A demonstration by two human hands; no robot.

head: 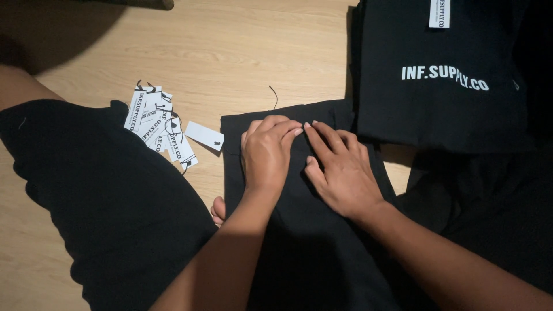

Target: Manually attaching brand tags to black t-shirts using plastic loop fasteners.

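Looks like a home garment-packing spot: I'm on a wood-laminate floor (230, 46), hang tags (158, 124) left of the hands, folded black garments (443, 103) stacked right.

My head camera looks steeply down, close above the folded black garment (299, 242) lying on the wooden floor (230, 52).

Both forearms are extended from the near edge toward the middle of the scene, bare to the wrists. The left hand (266, 151) is held palm down, its fingers curled and drawn together, their tips pointed to the right. The right hand (341, 171) is laid flat just beside it, fingers stretched toward the far left, the thumb tucked inward. The fingertips of both hands are brought nearly together at the far side. Nothing is gripped by either hand.
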